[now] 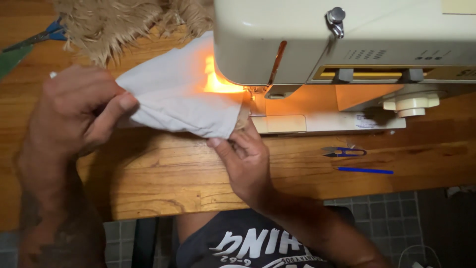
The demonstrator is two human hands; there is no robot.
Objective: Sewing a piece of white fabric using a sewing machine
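A folded piece of white fabric (173,94) lies on the wooden table (168,178), running under the head of a cream sewing machine (347,39) where a lamp glows orange. My left hand (74,111) pinches the fabric's left edge between thumb and fingers. At the fabric's lower right corner, close to the needle area, my right hand (245,159) grips the cloth. A tan fuzzy layer shows beneath that corner.
Shaggy beige fur fabric (124,20) lies at the back left. Blue-handled scissors (42,35) rest at the far left. Small blue thread snips (344,152) and a blue pen (364,170) lie right of my right hand. Tiled floor shows below the table edge.
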